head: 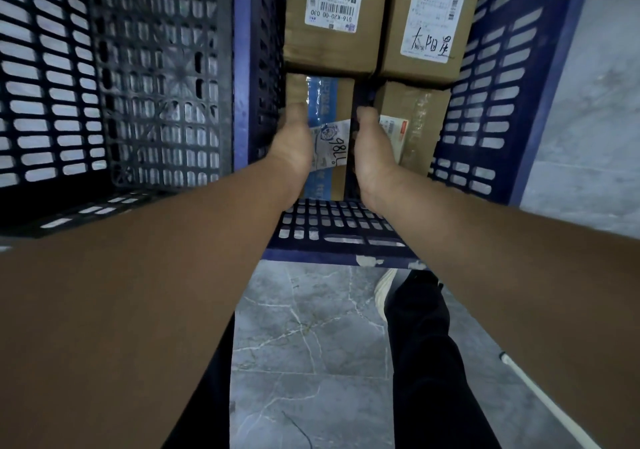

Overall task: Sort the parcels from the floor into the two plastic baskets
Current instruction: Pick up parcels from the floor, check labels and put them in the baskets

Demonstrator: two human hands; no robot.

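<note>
**Parcel held inside the blue basket, both hands on it**

Grey marbled floor tiles (311,344) with pale veins lie under everything I see from the head camera.

1. Black slotted plastic basket (114,85), far left. Its floor grid and walls show; I see no parcel inside it.
2. Blue slotted plastic basket (498,78), just beside the black one, their walls touching or nearly so. Its near rim (343,251) crosses under my forearms.
3. My left hand (294,143), reaching over the near rim, pressed flat against the left side of the small brown cardboard parcel with blue tape (329,126); its fingertips are hidden.
4. That parcel, inside the blue basket at its near left, bears a white label handwritten in black and is clamped between both hands. I cannot tell whether it rests on the basket floor.
5. My right hand (372,150), gripping the parcel's right side, thumb on top, fingers out of sight.
6. Brown cardboard parcel with clear tape (420,119), just right of the held one, near right of the blue basket.
7. Two larger brown cardboard boxes with white shipping labels, left (332,43) and right (433,15), side by side at the far end.
8. Dark trouser leg (426,344) and pale shoe (384,289), on the tiles below the basket.
</note>
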